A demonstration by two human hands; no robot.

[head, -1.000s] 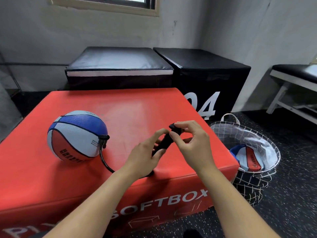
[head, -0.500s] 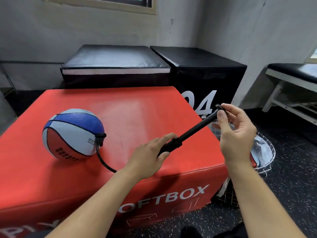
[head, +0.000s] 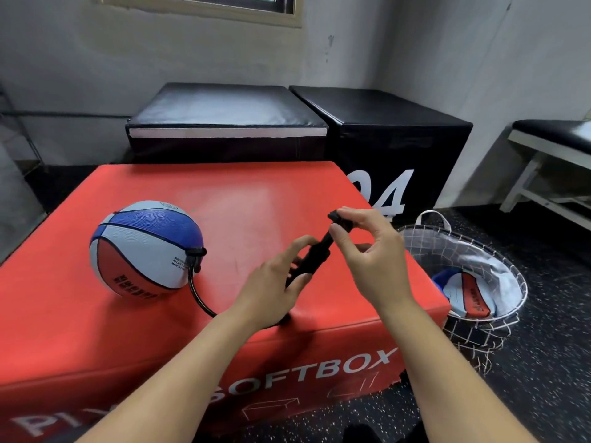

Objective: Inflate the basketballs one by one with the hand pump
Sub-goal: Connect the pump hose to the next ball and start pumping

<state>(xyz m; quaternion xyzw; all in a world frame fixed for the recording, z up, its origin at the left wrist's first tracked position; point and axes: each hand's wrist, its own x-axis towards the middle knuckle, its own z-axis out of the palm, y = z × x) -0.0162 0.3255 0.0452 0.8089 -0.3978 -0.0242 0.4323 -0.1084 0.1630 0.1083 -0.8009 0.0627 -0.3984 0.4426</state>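
Left hand [head: 271,282] grips the pump [head: 315,260] barrel, right hand [head: 367,247] pinches its handle, pushed nearly in. Mid-pumping the basketball [head: 144,247] left of the pump; next needs pulling the handle out.

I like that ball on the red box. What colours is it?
The basketball has blue, red and pale grey-white panels with dark seams, seen in the head view.

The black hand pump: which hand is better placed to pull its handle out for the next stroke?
The right hand: it already pinches the handle end of the black hand pump, while the left hand steadies the barrel.
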